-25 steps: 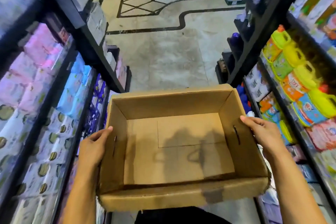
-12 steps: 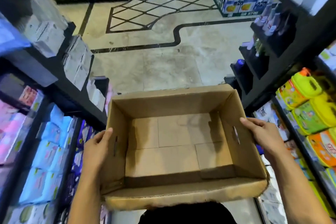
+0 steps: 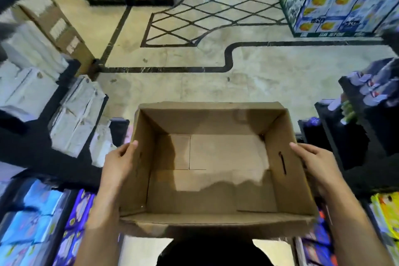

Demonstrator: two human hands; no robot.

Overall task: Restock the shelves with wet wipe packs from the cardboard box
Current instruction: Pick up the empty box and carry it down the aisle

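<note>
**Q:** Where's the cardboard box [image 3: 226, 151]?

**A:** Dead centre of your view, open top up. You carry it clear of the floor [image 3: 269, 84], between your two hands. Its bare bottom flaps show, the near half in shadow.

**Q:** Left hand?

**A:** Your left hand [image 3: 118, 164] lies flat on the box's outer wall at 9 o'clock. Fingers straight and pressed together, tips up at the rim.

**Q:** Right hand?

**A:** Your right hand [image 3: 317, 164] does much the same on the wall at 3 o'clock. Fingers straight and close together, pressing inward. They sit just outside the slot [image 3: 282, 163] cut in that wall.

**Q:** And the shelves?

**A:** Black shelves [image 3: 43, 153] flank you at 9 and 3 o'clock, the box between them.
- White packs [image 3: 73, 119] on the upper left tier.
- Blue packs [image 3: 36, 211] and purple packs [image 3: 79, 211] lower down, at 8 o'clock.
- A yellow pack [image 3: 386, 209] at 4 o'clock.

All blurred, so you can't read the labels or tell which are wipes.

**Q:** Ahead?

**A:** Pale floor with black inlaid lines at 12 o'clock. Stacked printed cartons [image 3: 336, 6] at 1 o'clock.
</note>
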